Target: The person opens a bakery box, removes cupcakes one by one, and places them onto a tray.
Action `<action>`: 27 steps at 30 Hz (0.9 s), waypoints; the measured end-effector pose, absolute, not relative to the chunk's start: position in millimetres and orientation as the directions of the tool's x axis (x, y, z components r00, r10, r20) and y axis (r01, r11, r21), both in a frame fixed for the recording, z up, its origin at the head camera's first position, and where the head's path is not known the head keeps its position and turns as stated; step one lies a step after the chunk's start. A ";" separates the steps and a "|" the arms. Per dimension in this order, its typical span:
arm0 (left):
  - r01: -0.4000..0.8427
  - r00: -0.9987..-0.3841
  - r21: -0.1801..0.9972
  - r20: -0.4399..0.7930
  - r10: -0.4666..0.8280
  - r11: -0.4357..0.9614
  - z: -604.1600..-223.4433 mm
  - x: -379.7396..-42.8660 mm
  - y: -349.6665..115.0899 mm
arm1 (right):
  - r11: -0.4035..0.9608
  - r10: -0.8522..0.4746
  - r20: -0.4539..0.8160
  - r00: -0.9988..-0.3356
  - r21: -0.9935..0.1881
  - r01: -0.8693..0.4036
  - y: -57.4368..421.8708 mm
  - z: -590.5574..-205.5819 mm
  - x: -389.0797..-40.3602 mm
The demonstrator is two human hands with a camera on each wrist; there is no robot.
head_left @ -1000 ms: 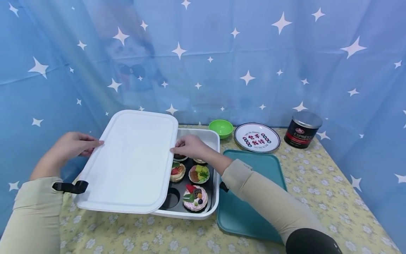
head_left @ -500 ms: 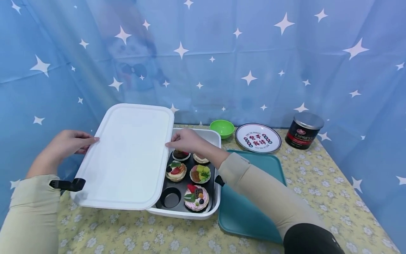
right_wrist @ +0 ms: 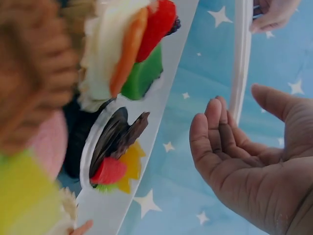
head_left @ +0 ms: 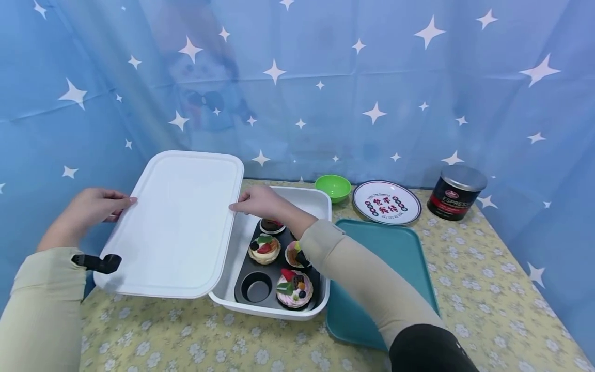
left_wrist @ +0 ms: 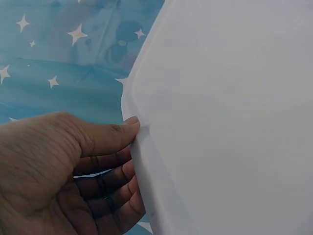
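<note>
A white rectangular lid (head_left: 172,222) is held up, tilted, over the left part of a white box (head_left: 238,253). My left hand (head_left: 90,212) pinches its left edge, thumb on top and fingers bent beneath. At its right edge my right hand (head_left: 265,201) holds it between thumb and fingers, though the right wrist view shows a small gap at the thumb. Inside the box lies a dark muffin pan (head_left: 273,269) with a pink cream cake (head_left: 295,288), a fruit tart (head_left: 264,248), a chocolate cake (right_wrist: 110,152) and others. The right forearm hides part of the pan.
Right of the box lies a teal tray (head_left: 358,320), partly under the right arm. Behind stand a green bowl (head_left: 333,188), a white plate (head_left: 387,202) with red lettering and a dark espresso can (head_left: 455,194). A blue star-patterned curtain (head_left: 325,93) surrounds the flowered tablecloth (head_left: 469,289).
Both hands have moved the lid left and slightly up. More of the white box's inside and the muffin pan's left side now shows.
</note>
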State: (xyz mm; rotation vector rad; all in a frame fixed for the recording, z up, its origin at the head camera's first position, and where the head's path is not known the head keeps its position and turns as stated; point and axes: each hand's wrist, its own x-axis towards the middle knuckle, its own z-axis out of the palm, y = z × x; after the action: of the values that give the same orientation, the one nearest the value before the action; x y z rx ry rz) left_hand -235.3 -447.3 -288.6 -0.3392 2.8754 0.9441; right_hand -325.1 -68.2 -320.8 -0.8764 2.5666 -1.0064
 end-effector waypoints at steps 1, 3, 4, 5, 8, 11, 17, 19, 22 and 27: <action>-0.239 -0.971 0.564 -0.155 -0.182 0.791 -289.8 -237.3 -449.2 | 0.580 -0.615 -0.016 -0.789 -0.687 -0.438 -70.5 -320.7 -325.7; -0.242 -0.970 0.546 -0.146 -0.194 0.802 -292.2 -240.9 -452.6 | 0.569 -0.628 -0.019 -0.778 -0.693 -0.442 -74.3 -320.8 -327.1; -0.244 -0.970 0.540 -0.140 -0.200 0.805 -293.5 -242.5 -454.0 | 0.566 -0.637 -0.021 -0.771 -0.692 -0.448 -76.0 -320.6 -327.4; -0.240 -0.971 0.533 -0.135 -0.199 0.811 -294.7 -244.0 -455.7 | 0.561 -0.645 -0.021 -0.764 -0.691 -0.455 -77.6 -320.6 -327.6; -0.230 -0.973 0.501 -0.104 -0.206 0.835 -300.0 -247.9 -461.0 | 0.552 -0.664 -0.026 -0.748 -0.691 -0.466 -82.4 -321.5 -328.4; -0.204 -0.978 0.448 -0.066 -0.196 0.870 -308.4 -252.3 -466.2 | 0.534 -0.673 -0.030 -0.739 -0.710 -0.458 -87.9 -324.7 -329.3; -0.213 -0.976 0.373 -0.045 -0.212 0.903 -330.1 -259.3 -468.2 | 0.538 -0.701 -0.070 -0.709 -0.705 -0.462 -99.1 -334.8 -330.7; -0.226 -0.973 0.377 -0.047 -0.225 0.898 -336.8 -260.2 -468.0 | 0.546 -0.706 -0.082 -0.703 -0.696 -0.467 -101.7 -338.7 -331.8; -0.228 -0.972 0.383 -0.040 -0.230 0.895 -344.3 -260.2 -467.3 | 0.552 -0.704 -0.089 -0.704 -0.692 -0.465 -104.1 -342.9 -333.4; -0.220 -0.973 0.382 -0.021 -0.229 0.898 -352.7 -260.0 -466.0 | 0.543 -0.700 -0.087 -0.709 -0.710 -0.449 -105.4 -344.6 -334.8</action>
State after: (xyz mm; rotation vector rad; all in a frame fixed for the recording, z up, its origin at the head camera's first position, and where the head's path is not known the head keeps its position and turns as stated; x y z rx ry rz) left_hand -260.0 -466.0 -352.7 -0.3649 3.0841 0.6159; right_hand -334.8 -105.4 -344.6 -0.9433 2.4220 -0.9632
